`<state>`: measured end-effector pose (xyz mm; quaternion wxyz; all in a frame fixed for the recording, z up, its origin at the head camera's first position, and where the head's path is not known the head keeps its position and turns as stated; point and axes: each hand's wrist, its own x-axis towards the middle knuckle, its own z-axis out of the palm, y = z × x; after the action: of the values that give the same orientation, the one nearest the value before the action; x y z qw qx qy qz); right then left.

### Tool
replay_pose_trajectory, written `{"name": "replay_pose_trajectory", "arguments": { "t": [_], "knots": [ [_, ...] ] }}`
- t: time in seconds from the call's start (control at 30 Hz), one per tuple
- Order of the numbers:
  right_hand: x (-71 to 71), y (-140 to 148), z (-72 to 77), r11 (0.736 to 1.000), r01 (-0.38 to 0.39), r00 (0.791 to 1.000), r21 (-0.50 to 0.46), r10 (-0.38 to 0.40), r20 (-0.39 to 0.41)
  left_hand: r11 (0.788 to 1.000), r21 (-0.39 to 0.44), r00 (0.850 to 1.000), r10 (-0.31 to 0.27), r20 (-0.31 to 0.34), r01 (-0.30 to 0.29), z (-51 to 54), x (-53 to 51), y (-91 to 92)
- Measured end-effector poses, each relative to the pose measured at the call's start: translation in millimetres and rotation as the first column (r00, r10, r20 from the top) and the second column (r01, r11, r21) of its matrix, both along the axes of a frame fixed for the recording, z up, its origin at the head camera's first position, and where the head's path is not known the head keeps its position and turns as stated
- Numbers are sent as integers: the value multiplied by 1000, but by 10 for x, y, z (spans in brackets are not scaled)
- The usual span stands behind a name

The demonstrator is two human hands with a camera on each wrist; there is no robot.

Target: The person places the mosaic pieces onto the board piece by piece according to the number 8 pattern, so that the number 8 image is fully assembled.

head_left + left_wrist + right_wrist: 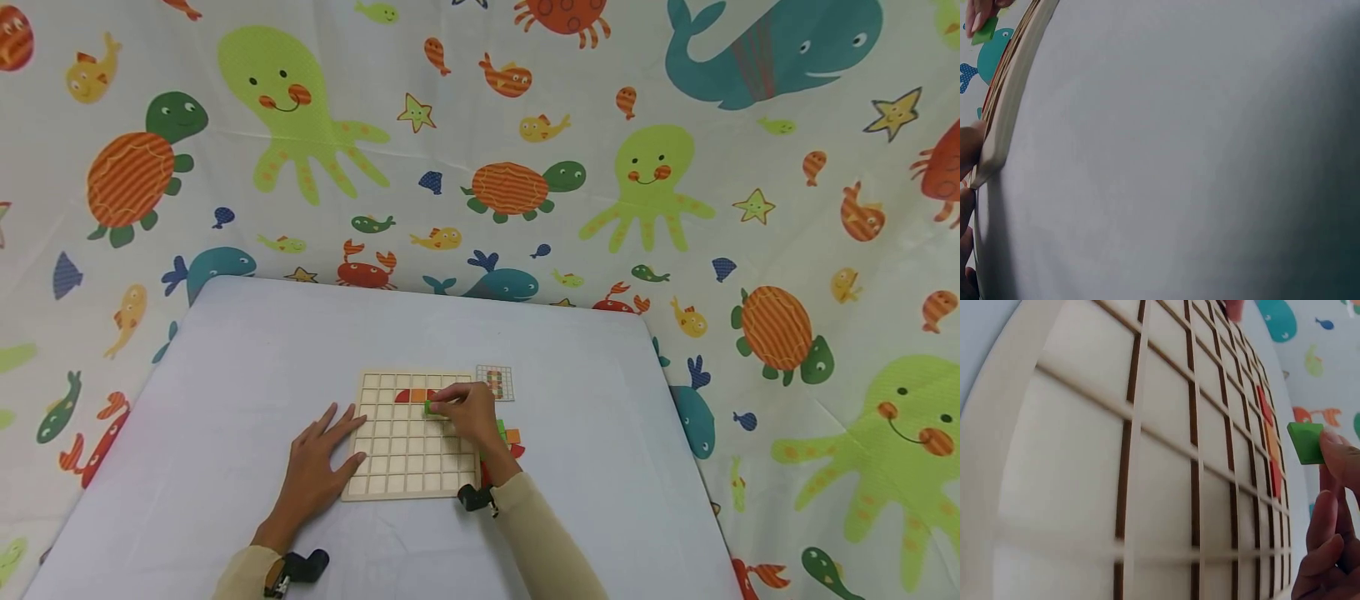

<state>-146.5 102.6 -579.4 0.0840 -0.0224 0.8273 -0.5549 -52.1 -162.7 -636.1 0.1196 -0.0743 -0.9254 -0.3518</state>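
With fingers of right hand [471, 411], pinching green tile [1304, 440] above wooden grid board [405, 482]. With left hand [318, 462] spread, touching board's edge.

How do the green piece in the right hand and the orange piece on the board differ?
The green piece is pinched by the right hand, above the grid board; the orange piece lies set in it. The green piece has only fingers against it; the orange piece sits between red pieces. Both look squarish.
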Motion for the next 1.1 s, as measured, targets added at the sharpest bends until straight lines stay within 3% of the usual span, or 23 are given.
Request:
{"name": "replay_pose_trajectory", "arguments": {
  "t": [0.4,0.6,0.83,1.1],
  "knots": [
    [-44,-404,-68,992,3,999,123,-7,31,1000,-6,1000,0,8,0,-7,-2,3],
    [-39,-495,-116,968,21,1000,249,-17,-20,1000,-10,1000,-2,10,2,-4,0,2],
    [-42,-587,-183,944,42,997,328,-19,-73,1000,-9,1000,-7,-8,7,1,-2,-2],
    [-33,-648,-209,917,38,997,396,-9,-77,1000,-11,1000,-8,1,8,-22,-8,-7]
  ]
}}
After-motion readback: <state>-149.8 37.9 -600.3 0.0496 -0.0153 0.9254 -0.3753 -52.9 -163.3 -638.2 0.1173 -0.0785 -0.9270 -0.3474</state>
